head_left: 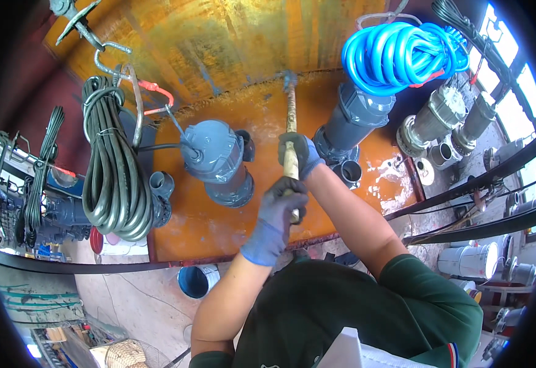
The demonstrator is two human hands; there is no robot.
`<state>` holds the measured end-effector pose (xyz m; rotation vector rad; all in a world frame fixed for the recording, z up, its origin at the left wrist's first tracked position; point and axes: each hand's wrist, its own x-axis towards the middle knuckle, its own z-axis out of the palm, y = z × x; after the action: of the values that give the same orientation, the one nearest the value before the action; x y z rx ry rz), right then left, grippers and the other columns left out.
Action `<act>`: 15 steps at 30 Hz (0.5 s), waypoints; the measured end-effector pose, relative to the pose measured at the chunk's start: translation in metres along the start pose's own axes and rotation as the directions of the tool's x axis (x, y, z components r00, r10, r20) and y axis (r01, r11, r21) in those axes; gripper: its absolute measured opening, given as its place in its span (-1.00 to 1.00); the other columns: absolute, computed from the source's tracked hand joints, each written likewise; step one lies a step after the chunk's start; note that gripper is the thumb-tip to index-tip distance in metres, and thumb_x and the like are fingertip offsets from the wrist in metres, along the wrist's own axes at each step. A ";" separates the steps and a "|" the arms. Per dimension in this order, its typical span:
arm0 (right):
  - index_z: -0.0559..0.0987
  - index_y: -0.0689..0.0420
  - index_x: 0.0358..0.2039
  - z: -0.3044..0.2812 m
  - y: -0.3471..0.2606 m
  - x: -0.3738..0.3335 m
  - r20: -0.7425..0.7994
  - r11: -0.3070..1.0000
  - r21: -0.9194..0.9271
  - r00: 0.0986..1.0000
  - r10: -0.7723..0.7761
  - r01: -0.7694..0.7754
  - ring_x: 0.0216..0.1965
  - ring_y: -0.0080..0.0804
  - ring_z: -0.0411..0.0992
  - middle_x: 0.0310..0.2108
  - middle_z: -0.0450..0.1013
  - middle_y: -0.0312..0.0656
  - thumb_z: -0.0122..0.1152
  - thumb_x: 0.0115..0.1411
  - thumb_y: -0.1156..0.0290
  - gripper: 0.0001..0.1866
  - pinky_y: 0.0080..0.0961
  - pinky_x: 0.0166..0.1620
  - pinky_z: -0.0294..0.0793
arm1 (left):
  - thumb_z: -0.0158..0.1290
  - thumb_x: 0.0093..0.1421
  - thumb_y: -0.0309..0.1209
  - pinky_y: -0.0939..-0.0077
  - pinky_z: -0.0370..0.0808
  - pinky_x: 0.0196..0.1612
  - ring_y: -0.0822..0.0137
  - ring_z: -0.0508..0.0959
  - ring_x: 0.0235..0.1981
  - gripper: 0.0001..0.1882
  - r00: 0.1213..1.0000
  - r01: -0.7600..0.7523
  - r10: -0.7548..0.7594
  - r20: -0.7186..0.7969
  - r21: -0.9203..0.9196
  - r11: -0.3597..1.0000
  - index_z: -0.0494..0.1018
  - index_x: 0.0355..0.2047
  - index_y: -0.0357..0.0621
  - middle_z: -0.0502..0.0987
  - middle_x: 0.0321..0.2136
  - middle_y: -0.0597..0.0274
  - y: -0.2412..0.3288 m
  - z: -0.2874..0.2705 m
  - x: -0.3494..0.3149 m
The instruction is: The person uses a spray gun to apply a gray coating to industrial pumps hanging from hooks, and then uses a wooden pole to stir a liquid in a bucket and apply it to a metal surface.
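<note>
Both my hands wear blue-grey gloves and grip one long, paint-smeared pole (291,116), whose small blue-grey head touches the orange-brown surface near the foot of the yellow back wall (219,43). The head's exact kind is hard to make out. My left hand (279,205) is wrapped round the lower end, nearest my body. Higher up, my right hand (300,154) is closed round the shaft. To the left of the pole hangs a glossy grey motor pump (214,153). Another grey pump (355,116) is to its right, under a bright blue coil of cable or hose (397,55).
A thick black cable coil (116,172) hangs by a hook (113,55) at the left. The wet orange-brown tray (249,230) lies below the pumps. Unpainted pumps (436,119) stand at the right. A bucket of blue paint (197,281) and a white bucket (470,260) are nearer me.
</note>
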<state>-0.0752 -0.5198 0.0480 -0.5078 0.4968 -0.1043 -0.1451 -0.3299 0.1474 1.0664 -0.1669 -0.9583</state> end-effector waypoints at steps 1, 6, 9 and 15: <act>0.44 0.13 -0.40 0.001 -0.002 0.009 -0.029 1.000 0.000 0.999 -0.019 0.019 -0.65 -0.27 0.36 -0.64 0.36 -0.17 0.22 0.13 0.45 -0.88 -0.32 -0.57 0.40 | 0.16 0.08 -0.50 0.61 0.32 -0.54 0.48 0.41 -0.60 -0.87 1.000 0.001 -0.001 0.014 -0.007 1.000 0.50 -0.33 -0.12 0.43 -0.53 0.33 0.004 -0.011 0.010; 0.44 0.19 -0.44 -0.012 -0.017 0.051 0.059 0.995 0.029 0.994 -0.095 0.093 -0.58 -0.19 0.44 -0.58 0.40 -0.06 0.17 0.13 0.50 -0.91 -0.25 -0.50 0.47 | 0.16 0.10 -0.53 0.65 0.32 -0.55 0.49 0.43 -0.57 -0.87 1.000 0.012 -0.012 0.003 -0.050 0.999 0.50 -0.32 -0.09 0.45 -0.52 0.33 0.012 -0.021 0.041; 0.47 0.21 -0.41 -0.001 -0.009 0.046 -0.001 0.989 -0.111 0.995 -0.100 0.099 -0.53 -0.20 0.46 -0.54 0.43 -0.06 0.18 0.14 0.49 -0.92 -0.27 -0.46 0.49 | 0.15 0.10 -0.54 0.63 0.31 -0.55 0.48 0.43 -0.57 -0.87 0.999 -0.015 0.014 -0.034 -0.044 0.999 0.49 -0.32 -0.08 0.47 -0.52 0.34 0.012 -0.022 0.030; 0.51 0.14 -0.46 0.026 0.016 0.026 0.093 0.984 -0.171 0.995 -0.026 0.042 -0.58 -0.34 0.43 -0.57 0.44 -0.18 0.22 0.20 0.37 -0.85 -0.39 -0.51 0.43 | 0.17 0.07 -0.50 0.59 0.32 -0.56 0.45 0.42 -0.60 -0.85 0.993 -0.087 0.077 -0.084 -0.124 0.989 0.48 -0.33 -0.09 0.47 -0.52 0.31 0.011 -0.014 -0.007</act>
<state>-0.0407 -0.5004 0.0490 -0.6881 0.4101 -0.0704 -0.1349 -0.3144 0.1516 0.9711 -0.0829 -0.8402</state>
